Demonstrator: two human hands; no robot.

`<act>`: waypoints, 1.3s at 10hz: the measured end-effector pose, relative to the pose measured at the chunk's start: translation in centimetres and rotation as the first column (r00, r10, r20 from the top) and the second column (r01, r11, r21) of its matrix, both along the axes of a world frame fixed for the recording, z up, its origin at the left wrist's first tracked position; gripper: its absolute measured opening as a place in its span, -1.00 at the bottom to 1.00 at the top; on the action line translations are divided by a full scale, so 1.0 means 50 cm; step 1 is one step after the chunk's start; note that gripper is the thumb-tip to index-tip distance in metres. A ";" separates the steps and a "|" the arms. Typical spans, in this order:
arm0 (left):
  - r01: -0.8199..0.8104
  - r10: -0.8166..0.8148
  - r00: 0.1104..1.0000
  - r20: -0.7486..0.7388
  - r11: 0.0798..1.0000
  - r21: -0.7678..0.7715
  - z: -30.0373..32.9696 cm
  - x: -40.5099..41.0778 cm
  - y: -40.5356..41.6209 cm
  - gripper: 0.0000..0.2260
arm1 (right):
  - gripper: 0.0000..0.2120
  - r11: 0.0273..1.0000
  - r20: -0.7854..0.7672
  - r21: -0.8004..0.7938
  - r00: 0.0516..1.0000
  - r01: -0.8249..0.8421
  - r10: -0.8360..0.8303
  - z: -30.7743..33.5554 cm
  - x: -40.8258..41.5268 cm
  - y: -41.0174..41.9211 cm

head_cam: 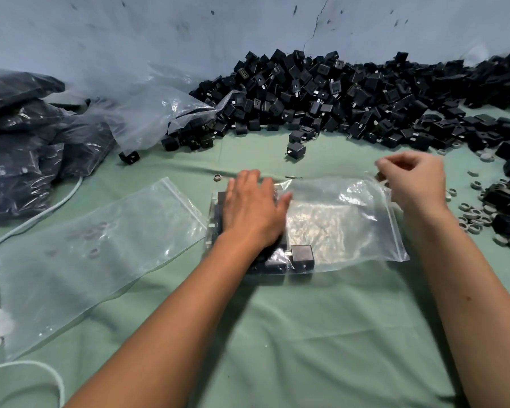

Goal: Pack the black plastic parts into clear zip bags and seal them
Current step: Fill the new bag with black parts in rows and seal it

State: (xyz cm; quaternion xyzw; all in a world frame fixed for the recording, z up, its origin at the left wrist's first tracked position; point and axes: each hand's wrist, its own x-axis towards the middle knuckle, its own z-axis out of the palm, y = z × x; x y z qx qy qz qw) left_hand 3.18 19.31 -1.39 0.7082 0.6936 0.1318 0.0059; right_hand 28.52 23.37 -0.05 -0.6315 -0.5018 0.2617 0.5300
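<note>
Hidden: left hand [252, 206] covers most black parts [301, 254] inside the zip bag [336, 222].
Left hand: flat, fingers straight, pressing bag at centre.
Right hand [415, 181]: pinching bag's corner, 2 o'clock.
Pile [351, 95]: boxy black parts, 12 o'clock.
Cloth [306, 334]: green, creased.

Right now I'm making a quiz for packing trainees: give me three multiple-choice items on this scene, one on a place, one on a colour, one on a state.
1. Where is the loose pile of black parts?
A. along the wall
B. in a crate
C. on a shelf

2. What colour is the table cloth?
A. red
B. green
C. white

3. What is the left hand doing?
A. hanging idle
B. lifting a cable
C. pressing flat on the filled zip bag

Answers: 1 A, parts heap against the wall; 2 B, the cloth is pale green; 3 C, its fingers lie spread on the bag.
</note>
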 end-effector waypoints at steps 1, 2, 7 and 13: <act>0.094 -0.090 0.995 0.041 0.989 -0.113 -0.016 0.007 -0.003 -0.35 | -0.88 0.986 0.147 0.160 0.989 -0.042 0.018 0.053 -0.017 0.017; 0.093 -0.093 0.996 0.008 0.987 -0.133 -0.024 0.007 0.000 -0.31 | -0.90 0.973 0.342 0.103 0.926 -0.205 0.159 0.106 -0.059 0.057; 0.087 -0.090 0.996 -0.015 0.986 -0.140 -0.024 0.012 -0.001 -0.32 | -0.53 0.839 0.810 -0.383 0.296 -0.386 0.506 0.014 -0.185 0.200; 0.091 -0.097 0.995 -0.032 0.987 -0.136 -0.026 0.009 0.000 -0.32 | -0.55 0.890 0.827 -0.373 0.342 -0.261 0.447 -0.005 -0.057 0.177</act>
